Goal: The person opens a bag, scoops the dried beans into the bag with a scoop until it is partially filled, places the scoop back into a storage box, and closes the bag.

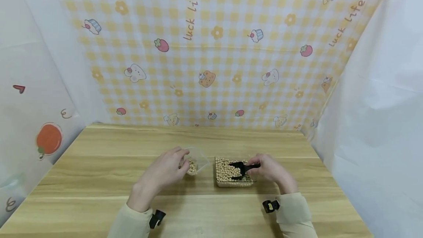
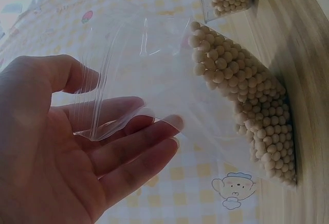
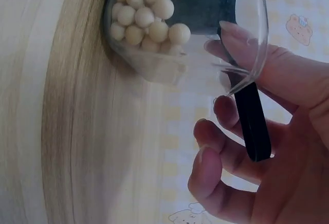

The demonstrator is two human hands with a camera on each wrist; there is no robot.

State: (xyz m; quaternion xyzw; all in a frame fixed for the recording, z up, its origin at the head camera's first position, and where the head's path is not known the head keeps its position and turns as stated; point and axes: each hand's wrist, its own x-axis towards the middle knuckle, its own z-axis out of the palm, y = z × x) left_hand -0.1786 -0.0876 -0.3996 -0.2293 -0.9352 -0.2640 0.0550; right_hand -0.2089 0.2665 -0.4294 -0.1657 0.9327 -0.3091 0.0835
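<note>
On the left, my left hand holds the upper edge of a clear plastic zip bag between thumb and fingers. Its bottom is filled with round pale beads or beans, and it stands on the table. My right hand pinches the handle of a small black scoop with thumb and forefinger; the other fingers curl loosely beside it. The scoop's blade dips among the same pale balls in a clear rectangular container, to the right of the bag. Some of the blade is hidden by the balls.
The wood-grain table runs back to a yellow checked cloth printed with cartoons. White sheets hang at the left and right. Both wrists wear black camera mounts.
</note>
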